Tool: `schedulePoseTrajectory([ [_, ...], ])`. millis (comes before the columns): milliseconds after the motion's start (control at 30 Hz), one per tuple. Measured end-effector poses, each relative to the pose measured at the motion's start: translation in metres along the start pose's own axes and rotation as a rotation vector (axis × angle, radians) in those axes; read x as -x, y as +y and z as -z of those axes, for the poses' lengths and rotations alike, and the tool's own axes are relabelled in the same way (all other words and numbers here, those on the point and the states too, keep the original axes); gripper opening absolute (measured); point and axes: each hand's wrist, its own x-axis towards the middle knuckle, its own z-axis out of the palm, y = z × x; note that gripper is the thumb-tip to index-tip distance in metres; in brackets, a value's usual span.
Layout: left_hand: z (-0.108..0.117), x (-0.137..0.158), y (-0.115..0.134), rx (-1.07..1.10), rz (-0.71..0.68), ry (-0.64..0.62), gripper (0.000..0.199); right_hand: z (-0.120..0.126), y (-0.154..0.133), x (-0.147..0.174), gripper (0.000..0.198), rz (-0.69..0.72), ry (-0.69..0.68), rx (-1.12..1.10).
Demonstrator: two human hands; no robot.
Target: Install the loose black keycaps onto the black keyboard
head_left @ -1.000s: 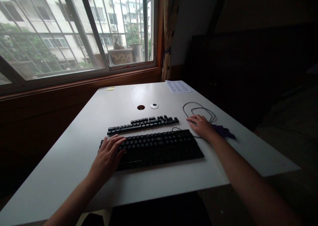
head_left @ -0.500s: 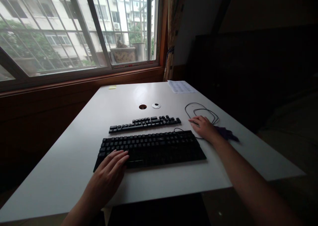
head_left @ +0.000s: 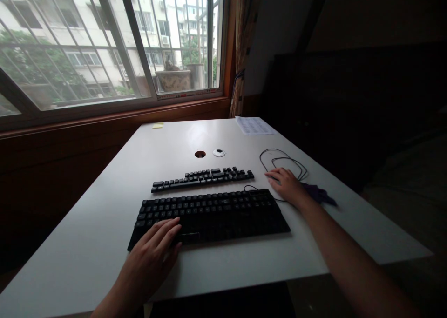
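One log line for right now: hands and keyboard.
left hand: at keyboard front-left | right hand: beside looped cable, underside hidden | loose keycaps: rows beyond keyboard

A long, black, rectangular keyboard [head_left: 226, 215] lies flat near the front edge of the white tabletop [head_left: 87, 243], far rows capped, nearer part dim. Loose black plastic keycaps [head_left: 204, 180] line up just beyond it. A thin black cable [head_left: 274, 149] loops near the right edge.
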Motion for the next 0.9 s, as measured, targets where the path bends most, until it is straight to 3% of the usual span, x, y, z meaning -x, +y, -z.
schedulePoseTrajectory([
  [900,0.0003,0.0007,-0.0015,0.079,0.073,0.048,0.03,0.0023,-0.0019,0.0004,0.034,-0.013,-0.021,-0.008],
])
